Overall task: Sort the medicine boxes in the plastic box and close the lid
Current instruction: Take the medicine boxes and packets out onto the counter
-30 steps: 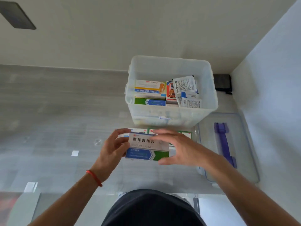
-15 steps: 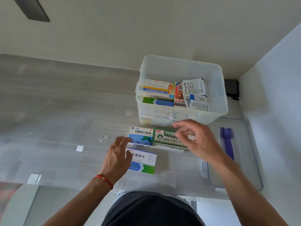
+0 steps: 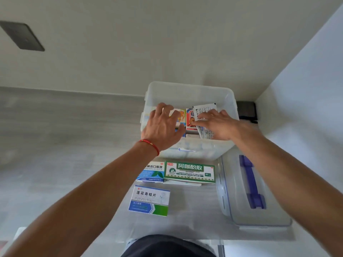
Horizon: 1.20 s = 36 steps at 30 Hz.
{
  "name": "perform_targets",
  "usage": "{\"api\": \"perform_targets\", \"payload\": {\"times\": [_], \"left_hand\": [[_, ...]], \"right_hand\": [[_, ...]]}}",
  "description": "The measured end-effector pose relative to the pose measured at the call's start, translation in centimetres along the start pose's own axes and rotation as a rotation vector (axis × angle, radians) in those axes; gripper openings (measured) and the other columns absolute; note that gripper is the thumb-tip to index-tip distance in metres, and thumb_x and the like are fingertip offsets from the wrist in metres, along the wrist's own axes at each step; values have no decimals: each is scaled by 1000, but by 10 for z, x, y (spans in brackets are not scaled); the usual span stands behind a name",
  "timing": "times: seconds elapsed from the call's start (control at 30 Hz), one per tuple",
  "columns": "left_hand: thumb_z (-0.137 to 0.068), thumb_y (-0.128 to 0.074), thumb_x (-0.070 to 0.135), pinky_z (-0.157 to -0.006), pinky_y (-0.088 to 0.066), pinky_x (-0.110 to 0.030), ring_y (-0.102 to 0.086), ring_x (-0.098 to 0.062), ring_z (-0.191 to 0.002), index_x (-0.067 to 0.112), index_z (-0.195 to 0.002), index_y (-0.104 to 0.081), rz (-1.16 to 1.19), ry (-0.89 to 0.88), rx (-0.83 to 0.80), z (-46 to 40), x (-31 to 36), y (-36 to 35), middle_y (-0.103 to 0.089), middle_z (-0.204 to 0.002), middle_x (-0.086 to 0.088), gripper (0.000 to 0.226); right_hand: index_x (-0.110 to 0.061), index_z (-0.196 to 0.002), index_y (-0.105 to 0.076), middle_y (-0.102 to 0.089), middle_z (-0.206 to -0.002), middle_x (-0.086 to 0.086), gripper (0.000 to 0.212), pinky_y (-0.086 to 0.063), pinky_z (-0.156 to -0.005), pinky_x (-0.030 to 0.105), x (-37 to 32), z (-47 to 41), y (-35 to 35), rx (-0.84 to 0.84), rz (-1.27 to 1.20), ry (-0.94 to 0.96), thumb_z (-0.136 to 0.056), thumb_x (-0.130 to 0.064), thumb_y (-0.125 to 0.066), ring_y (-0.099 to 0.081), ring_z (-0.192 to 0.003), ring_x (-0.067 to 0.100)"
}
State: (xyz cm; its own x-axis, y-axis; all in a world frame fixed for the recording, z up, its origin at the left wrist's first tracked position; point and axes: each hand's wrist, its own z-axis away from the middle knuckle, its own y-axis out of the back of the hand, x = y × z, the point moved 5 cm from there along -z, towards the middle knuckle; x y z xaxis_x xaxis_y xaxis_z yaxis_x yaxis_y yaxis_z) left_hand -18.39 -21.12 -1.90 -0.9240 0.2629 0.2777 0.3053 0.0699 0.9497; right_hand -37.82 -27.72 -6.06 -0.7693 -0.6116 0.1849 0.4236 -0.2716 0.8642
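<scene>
Both hands moved into plastic box [image 3: 189, 93] | left hand [image 3: 163, 125], right hand [image 3: 215, 125] fingers spread on packs

Both hands crowd the plastic box [image 3: 189, 89] mouth; its back half looks free.

Clear plastic box [image 3: 189, 93] open, holding medicine boxes [image 3: 191, 117]; three boxes [image 3: 189, 172] flat outside; lid [image 3: 241, 216] beside
</scene>
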Motion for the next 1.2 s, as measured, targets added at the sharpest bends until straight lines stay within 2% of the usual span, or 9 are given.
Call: {"api": "perform_targets", "payload": {"times": [0.17, 0.27, 0.37, 0.6, 0.77, 0.9, 0.97, 1.07, 1.2], "left_hand": [[-85, -38, 51, -93, -48, -45, -42, -29, -129, 17, -120, -63, -16, 48, -12, -6, -5, -6, -59, -129, -8, 55], [-86, -39, 50, -91, -49, -44, -44, -28, -127, 16, -120, -63, -25, 47, -6, -5, -5, -7, -59, -128, -7, 54], [-86, -37, 52, -90, -50, -44, -45, -27, -126, 15, -119, -64, -27, 46, 9, -6, -5, -7, -61, -126, -7, 56], [-86, -44, 48, -92, -50, -42, -47, -25, -122, 18, -119, -65, 11, 41, -18, -2, -6, -7, -64, -122, -4, 49], [-86, -63, 17, -98, -50, -39, -55, -21, -118, 17, -110, -71, 404, 63, 76, 1, -3, 16, -70, -115, -1, 25], [-88, -68, 23, -86, -59, -31, -68, -10, -100, 19, -110, -68, 814, 60, 194, 25, 1, 50, -71, -110, 7, 23], [-87, -73, 39, -76, -59, -25, -71, -12, -95, 23, -115, -64, 1020, 53, 69, 46, 0, 53, -70, -110, 7, 34], [-80, -80, 43, -74, -62, -27, -73, -16, -99, 25, -123, -60, 1117, 107, -118, 88, -14, 38, -73, -114, 4, 51], [-83, -79, 24, -61, -61, -26, -77, -16, -78, 22, -110, -66, 1007, 359, -272, 152, -46, -19, -78, -97, 11, 30]], "right_hand": [[-43, -138, -46, -31, -156, -2, 75, -28, -105, 45, -2, -5, -1, 18, 100, 51, -84, 4, -67, -26, -144, 29], [-35, -111, -54, -56, -126, -12, 52, -26, -89, 38, -1, 1, 3, 74, 123, 129, -81, 4, -70, -41, -123, 22], [-33, -95, -51, -56, -98, -12, 45, -21, -84, 35, 6, 9, 4, 73, 112, 141, -77, 4, -68, -49, -103, 19], [-23, -114, -72, -54, -103, -6, 39, -41, -75, 30, 21, 44, 32, 114, -249, 118, -79, -11, -84, -56, -104, 18], [-15, -111, -75, -63, -110, 5, 32, -51, -86, 46, 28, 85, 82, 387, -400, 45, -80, -12, -84, -62, -103, 27], [-26, -103, -73, -73, -91, -13, 26, -52, -76, 28, 5, 116, 113, 577, -828, 17, -81, -26, -86, -67, -81, 5], [-25, -102, -73, -73, -88, -16, 27, -49, -67, 15, -26, 122, 115, 553, -982, 67, -80, -30, -87, -64, -73, -5], [-19, -106, -72, -77, -93, -9, 30, -57, -72, 19, -80, 114, 90, 366, -1169, 129, -81, -31, -85, -73, -83, 3], [-20, -107, -68, -72, -97, -12, 35, -54, -67, 24, -151, 91, 26, 177, -1137, 76, -82, -39, -84, -69, -82, 4]]}}
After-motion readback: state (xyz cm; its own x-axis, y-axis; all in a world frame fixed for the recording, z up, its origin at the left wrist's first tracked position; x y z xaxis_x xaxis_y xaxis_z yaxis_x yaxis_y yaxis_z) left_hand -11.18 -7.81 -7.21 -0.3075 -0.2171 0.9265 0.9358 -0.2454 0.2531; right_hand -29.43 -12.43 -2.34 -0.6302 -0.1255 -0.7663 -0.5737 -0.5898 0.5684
